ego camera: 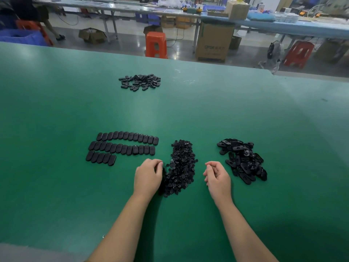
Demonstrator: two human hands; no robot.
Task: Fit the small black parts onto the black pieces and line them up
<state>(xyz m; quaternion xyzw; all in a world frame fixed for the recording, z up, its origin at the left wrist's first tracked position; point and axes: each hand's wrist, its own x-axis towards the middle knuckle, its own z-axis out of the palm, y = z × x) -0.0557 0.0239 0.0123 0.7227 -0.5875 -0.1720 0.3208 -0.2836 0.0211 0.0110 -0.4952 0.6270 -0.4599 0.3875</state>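
A heap of small black parts (181, 167) lies in the middle of the green table. My left hand (148, 175) rests at the heap's left edge, fingers curled down onto the parts; whether it pinches one is hidden. My right hand (217, 175) hovers between that heap and a pile of flat black oval pieces (243, 161) on the right, fingers loosely curled, nothing visible in them. To the left, finished black ovals (122, 146) lie side by side in three rows, the nearest row shorter.
Another small pile of black ovals (140, 82) sits farther back on the green table (207, 110). Beyond the far edge stand orange stools (156, 45), a cardboard box (213, 42) and long workbenches. A person's legs show at the far left.
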